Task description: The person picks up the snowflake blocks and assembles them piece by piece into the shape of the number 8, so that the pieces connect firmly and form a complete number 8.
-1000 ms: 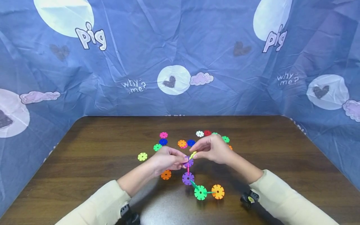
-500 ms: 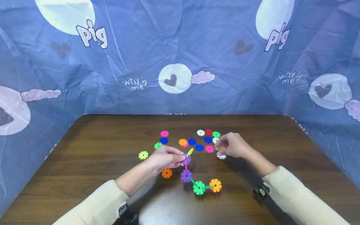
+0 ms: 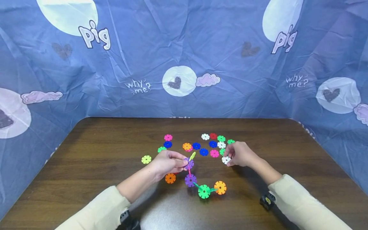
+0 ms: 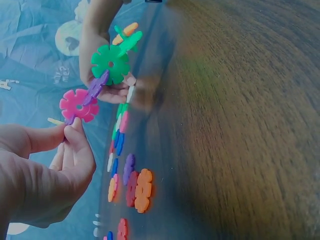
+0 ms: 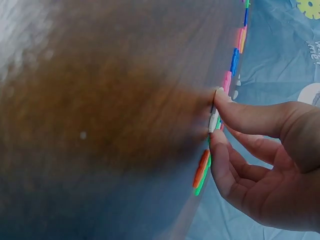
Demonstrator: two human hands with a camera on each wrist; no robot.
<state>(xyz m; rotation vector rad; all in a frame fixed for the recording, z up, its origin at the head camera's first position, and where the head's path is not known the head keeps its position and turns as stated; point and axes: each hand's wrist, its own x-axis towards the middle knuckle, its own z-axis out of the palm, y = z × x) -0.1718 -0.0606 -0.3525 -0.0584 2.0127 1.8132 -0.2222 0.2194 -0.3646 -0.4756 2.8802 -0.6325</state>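
My left hand [image 3: 169,164] pinches a purple interlocking disc [image 3: 189,163] at the upper end of a joined chain. From that disc a yellow disc [image 3: 192,156] sticks up. Below it the chain runs through a pink disc [image 4: 79,106], another purple disc [image 3: 190,180] and green discs [image 3: 204,191] to an orange disc [image 3: 220,187]. Over on the right, my right hand [image 3: 241,154] has thumb and fingertips at opposite edges of a white interlocking disc [image 3: 226,160] at the tabletop. Seen from the right wrist, the white disc [image 5: 213,121] is edge-on between thumb and finger.
Loose discs lie scattered on the brown table [image 3: 86,166]: a yellow one [image 3: 146,159] and an orange one [image 3: 170,178] around the left hand, blue [image 3: 203,152] and pink [image 3: 214,153] ones beside the right. A blue printed cloth [image 3: 143,57] hangs behind the table.
My right hand has let go of the yellow disc, which stays on the chain, and moved right to the white disc. My left hand keeps its hold on the purple disc.
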